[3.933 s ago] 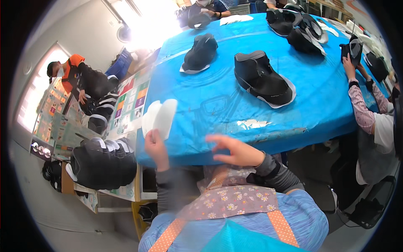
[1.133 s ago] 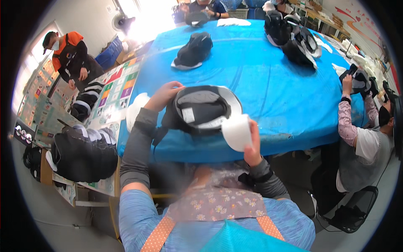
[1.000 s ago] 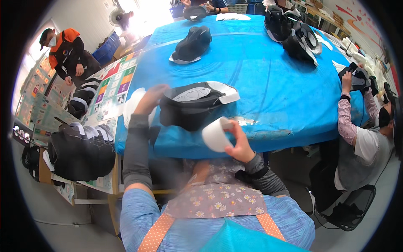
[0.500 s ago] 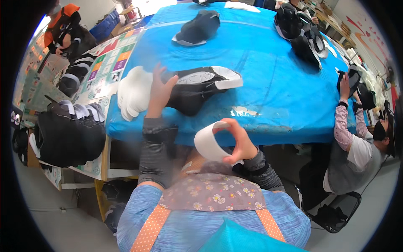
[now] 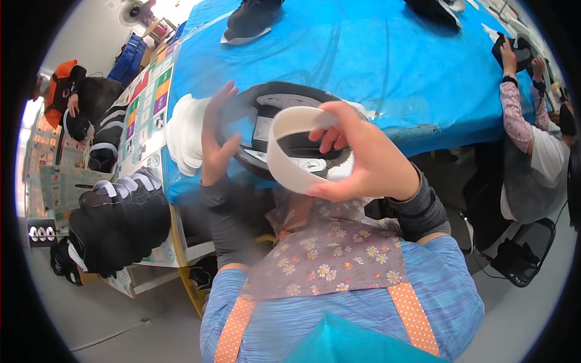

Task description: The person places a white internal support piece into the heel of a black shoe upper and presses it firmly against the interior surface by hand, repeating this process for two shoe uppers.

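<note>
A black cap point(image 5: 248, 158) is tipped so that its hollow inside, with pale labels and mesh, faces up at me near the table's front edge. My left hand point(image 5: 216, 136) grips its left side, thumb over the rim and fingers along the outside. In my right hand point(image 5: 369, 160) a white flexible strip point(image 5: 283, 162) is bent into an open loop, held between thumb and fingers just above the cap's opening. The strip hides part of the cap's interior. Beside my left hand lies a stack of white curved pieces point(image 5: 184, 136).
More black caps lie on the blue-covered table point(image 5: 339, 54), including one at the far left point(image 5: 251, 21). A long row of nested black caps point(image 5: 121, 224) stands on the side table at left. A co-worker's arm point(image 5: 514, 109) reaches in at right; another person point(image 5: 63, 91) works far left.
The cap has turned from lying on its side to showing its inside. My right hand has moved up and forward, bringing the looped strip over the cap. The whole view has shifted.
</note>
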Demonstrator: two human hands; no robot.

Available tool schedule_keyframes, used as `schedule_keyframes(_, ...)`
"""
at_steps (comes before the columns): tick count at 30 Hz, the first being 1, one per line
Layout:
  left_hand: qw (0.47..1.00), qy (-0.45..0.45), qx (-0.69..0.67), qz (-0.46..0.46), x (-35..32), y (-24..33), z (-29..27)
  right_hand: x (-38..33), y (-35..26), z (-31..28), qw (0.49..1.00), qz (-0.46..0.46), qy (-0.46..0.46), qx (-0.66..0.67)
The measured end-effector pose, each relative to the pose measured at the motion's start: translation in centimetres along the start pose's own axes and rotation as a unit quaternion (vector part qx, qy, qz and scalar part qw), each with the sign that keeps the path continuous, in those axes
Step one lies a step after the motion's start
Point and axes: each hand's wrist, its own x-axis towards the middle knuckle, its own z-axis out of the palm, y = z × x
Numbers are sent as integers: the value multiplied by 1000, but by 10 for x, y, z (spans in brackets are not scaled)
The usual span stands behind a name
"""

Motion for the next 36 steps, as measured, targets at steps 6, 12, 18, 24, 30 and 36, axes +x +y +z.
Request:
schedule_keyframes(6,994,22,-90,-49,-5,4,46,19,35,31,992,-15,81,-100)
schedule_keyframes(12,988,46,-126,-79,-3,4,61,5,59,67,982,-4,126,-139)
schedule_keyframes(18,989,71,-87,-100,3,12,79,3,70,76,974,10,172,-150)
schedule_keyframes(24,988,54,-99,-104,10,6,84,3,77,76,969,11,195,-152)
schedule_keyframes(30,982,48,-130,-129,13,8,90,5,83,74,968,18,206,-144)
schedule_keyframes(36,985,44,-109,-127,16,3,90,7,84,71,969,36,202,-137)
